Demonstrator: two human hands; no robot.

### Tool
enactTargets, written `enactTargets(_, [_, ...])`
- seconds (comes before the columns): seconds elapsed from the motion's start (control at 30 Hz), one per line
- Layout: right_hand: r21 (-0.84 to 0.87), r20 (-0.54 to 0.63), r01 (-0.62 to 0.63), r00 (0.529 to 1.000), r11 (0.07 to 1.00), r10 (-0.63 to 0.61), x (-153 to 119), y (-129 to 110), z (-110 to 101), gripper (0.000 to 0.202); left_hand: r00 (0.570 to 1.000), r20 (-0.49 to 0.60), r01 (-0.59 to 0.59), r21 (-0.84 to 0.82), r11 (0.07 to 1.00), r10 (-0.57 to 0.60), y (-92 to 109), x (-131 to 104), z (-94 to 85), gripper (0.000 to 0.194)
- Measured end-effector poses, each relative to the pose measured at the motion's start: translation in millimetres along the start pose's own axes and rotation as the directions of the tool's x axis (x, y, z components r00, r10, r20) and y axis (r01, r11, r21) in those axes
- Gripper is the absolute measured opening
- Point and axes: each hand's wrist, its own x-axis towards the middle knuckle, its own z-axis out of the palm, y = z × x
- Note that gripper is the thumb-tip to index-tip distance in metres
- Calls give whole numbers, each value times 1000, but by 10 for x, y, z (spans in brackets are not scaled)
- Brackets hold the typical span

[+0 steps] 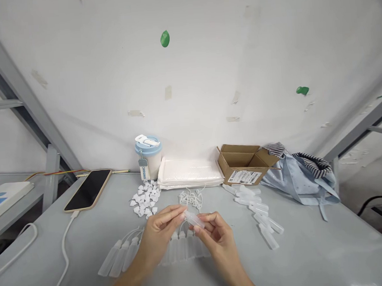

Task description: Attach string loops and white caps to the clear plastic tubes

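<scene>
Between my hands is a small translucent plastic squeeze bottle [195, 219], tilted with its neck toward the left. My left hand [165, 224] pinches the neck end, where the fingertips hide any small part. My right hand [214, 234] grips the bottle's lower body between thumb and fingers. Below them lies a row of similar bottles [115, 257] with white tops and thin cords, partly covered by my hands and forearms. Loose white caps [145, 198] are heaped to the left. A tangle of white cords [191, 198] lies just beyond my hands. Several bottles without caps [263, 218] are scattered on the right.
Along the wall stand a blue-lidded cup [149, 156], a stack of white padded envelopes [189, 172], an open cardboard box [244, 165] and a light blue cloth bag [296, 177]. On the left, a phone [88, 190] is plugged into a white cable [64, 245]. Metal posts flank the table.
</scene>
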Motion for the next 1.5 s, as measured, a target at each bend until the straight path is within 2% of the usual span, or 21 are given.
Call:
enactTargets(0.1, [18, 5, -3, 1000, 1000, 3, -2, -5, 0, 20, 998, -46, 39, -93, 995, -44, -27, 1, 24, 20])
enactTargets(0.23, [4, 0, 9, 1000, 1000, -9, -5, 2, 2, 20, 997, -38, 64, -129, 990, -70, -17, 0, 17, 20])
enactTargets(0.37, [-68, -37, 27, 999, 997, -29, -19, 27, -1, 21, 1000, -14, 22, -39, 999, -22, 33, -45, 13, 30])
enactTargets(0.47, [-125, -28, 29, 999, 992, -33, -28, 36, -5, 23, 994, 67, -90, 111, 990, 83, 65, -117, 58, 36])
enactTargets(0.6, [-156, 20, 42, 999, 987, -39, -39, 43, -20, 37, 936, 239, -317, 263, 911, 256, 44, -224, 167, 50])
enactTargets(0.73, [-197, 28, 65, 998, 978, -61, -45, 49, -44, 42, 865, 354, -475, 344, 810, 356, -2, -275, 231, 52])
enactTargets(0.8, [-226, 14, 86, 996, 970, -85, -41, 59, -55, 40, 856, 340, -502, 369, 782, 388, -5, -264, 230, 45])
enactTargets(0.93, [-330, -24, 142, 987, 933, -159, -19, 109, -72, 38, 869, 177, -492, 397, 775, 461, 16, -186, 186, 34])
enactTargets(1.0, [-389, -47, 167, 979, 906, -200, -8, 136, -80, 37, 861, 150, -503, 402, 765, 487, 22, -146, 157, 35])
enactTargets(1.13, [-432, -47, 189, 972, 882, -231, 14, 133, -95, 35, 813, 256, -580, 424, 696, 522, 30, -104, 141, 48])
enactTargets(1.23, [-440, -59, 189, 969, 878, -239, 47, 82, -119, 35, 791, 323, -611, 435, 661, 519, 51, -57, 203, 56])
enactTargets(1.37, [-498, -108, 167, 962, 851, -252, 121, -3, -220, 41, 777, 349, -629, 444, 638, 523, 128, 95, 379, 60])
enactTargets(1.5, [-574, -100, 150, 963, 805, -251, 180, -134, -427, 43, 731, 417, -682, 445, 581, 540, 276, 244, 596, 49])
